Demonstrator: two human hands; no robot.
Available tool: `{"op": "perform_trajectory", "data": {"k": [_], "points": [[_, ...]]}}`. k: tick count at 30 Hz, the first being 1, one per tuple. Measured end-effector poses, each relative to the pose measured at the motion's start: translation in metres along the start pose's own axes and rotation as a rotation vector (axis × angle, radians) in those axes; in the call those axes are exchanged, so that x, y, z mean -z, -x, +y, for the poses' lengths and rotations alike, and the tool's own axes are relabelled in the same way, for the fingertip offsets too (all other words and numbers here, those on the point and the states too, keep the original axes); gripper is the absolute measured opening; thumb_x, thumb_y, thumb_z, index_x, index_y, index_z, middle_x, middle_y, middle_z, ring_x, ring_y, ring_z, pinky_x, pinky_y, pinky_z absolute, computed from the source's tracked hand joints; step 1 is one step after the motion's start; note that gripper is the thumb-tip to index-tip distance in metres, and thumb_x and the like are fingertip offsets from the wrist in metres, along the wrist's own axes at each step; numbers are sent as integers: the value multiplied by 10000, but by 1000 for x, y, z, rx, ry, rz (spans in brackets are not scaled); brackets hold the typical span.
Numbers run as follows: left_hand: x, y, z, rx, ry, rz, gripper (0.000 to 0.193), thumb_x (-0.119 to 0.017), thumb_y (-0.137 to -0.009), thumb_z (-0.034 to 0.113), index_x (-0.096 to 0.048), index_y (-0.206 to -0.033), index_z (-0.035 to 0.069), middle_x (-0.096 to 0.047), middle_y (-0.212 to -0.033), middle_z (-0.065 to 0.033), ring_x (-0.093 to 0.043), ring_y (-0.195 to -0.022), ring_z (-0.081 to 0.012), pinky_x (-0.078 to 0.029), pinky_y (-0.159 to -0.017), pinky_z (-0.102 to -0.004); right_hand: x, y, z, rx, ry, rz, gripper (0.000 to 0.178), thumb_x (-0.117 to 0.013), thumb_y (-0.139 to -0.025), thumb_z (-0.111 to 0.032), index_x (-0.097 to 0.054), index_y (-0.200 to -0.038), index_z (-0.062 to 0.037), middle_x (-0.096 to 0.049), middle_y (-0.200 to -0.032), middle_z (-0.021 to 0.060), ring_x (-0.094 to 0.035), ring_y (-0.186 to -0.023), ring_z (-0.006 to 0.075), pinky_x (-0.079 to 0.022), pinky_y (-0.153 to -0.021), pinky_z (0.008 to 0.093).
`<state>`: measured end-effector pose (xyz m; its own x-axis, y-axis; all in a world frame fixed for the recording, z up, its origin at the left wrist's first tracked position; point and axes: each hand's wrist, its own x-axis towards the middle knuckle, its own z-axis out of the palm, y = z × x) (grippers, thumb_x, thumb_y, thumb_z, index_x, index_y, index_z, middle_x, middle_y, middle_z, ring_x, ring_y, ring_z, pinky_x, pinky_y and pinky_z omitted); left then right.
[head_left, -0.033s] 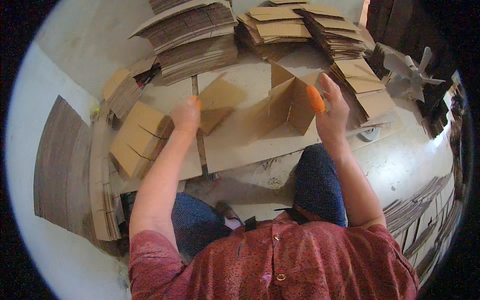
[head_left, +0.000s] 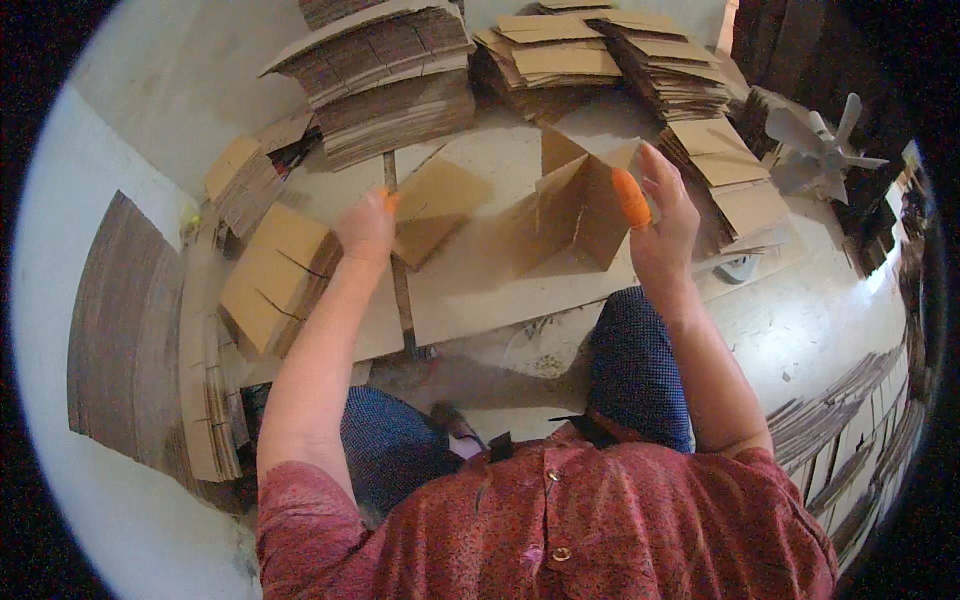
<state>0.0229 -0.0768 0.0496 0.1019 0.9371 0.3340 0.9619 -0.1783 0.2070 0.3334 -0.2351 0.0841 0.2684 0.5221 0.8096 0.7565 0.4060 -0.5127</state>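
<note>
My left hand (head_left: pixel 364 228) is closed, with an orange cover on its thumb, at the left edge of a flat brown cardboard piece (head_left: pixel 445 190). That piece is tilted above the table and slightly blurred. Right of it, a cardboard divider (head_left: pixel 582 215) of crossed panels stands upright on the table. My right hand (head_left: pixel 664 215) is beside the divider's right panel, fingers stretched up and apart from the orange-covered thumb. Its fingertips are close to the panel's top corner; I cannot tell whether they touch.
Cardboard stacks (head_left: pixel 390 90) rise at the back of the pale table (head_left: pixel 480 290), with more sheets (head_left: pixel 735 180) along its right side. Slotted pieces (head_left: pixel 275 275) lie at the left. A fan (head_left: pixel 825 145) stands at the far right. Bundled cardboard (head_left: pixel 130 330) leans by the left wall.
My left hand has shifted slightly to the left. The divider and my right hand are almost unchanged.
</note>
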Motion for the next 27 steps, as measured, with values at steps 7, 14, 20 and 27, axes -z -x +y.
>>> {"op": "perform_trajectory", "data": {"k": [7,14,20,27], "points": [[30,-11,-8,-20,218,-17,315,-541,-820,264,-578,-1085,98,-602,-978,-179,-572,-877,-327,-451,-740,-408,-3,-17,-88,-393,-655,-264,428,-664,-791,-215,-531,-1089,62,-620,-948,91,-565,-883,118,-460,-752,249],[80,62,76,-593,146,406,438,-612,-694,120,-553,-1120,37,-555,-1134,-126,-530,-994,-310,-400,-862,-416,-25,-9,-110,-566,-869,-483,417,-603,-827,-226,-517,-1109,69,-580,-1026,116,-583,-835,154,-471,-724,235],[99,92,126,-674,335,605,581,-687,-668,205,-498,-1182,14,-550,-1133,-131,-541,-980,-281,-397,-864,-414,6,-15,-80,-656,-821,37,192,-511,-842,-72,-588,-996,12,-598,-962,89,-614,-785,192,-545,-625,307],[47,106,115,-178,654,-73,364,-631,-781,140,-537,-1102,-3,-590,-1049,-119,-551,-958,-220,-416,-856,-305,59,-18,-39,-378,-444,50,69,-594,-794,-28,-661,-800,-40,-622,-708,-4,-495,-571,58,-381,-488,215]]}}
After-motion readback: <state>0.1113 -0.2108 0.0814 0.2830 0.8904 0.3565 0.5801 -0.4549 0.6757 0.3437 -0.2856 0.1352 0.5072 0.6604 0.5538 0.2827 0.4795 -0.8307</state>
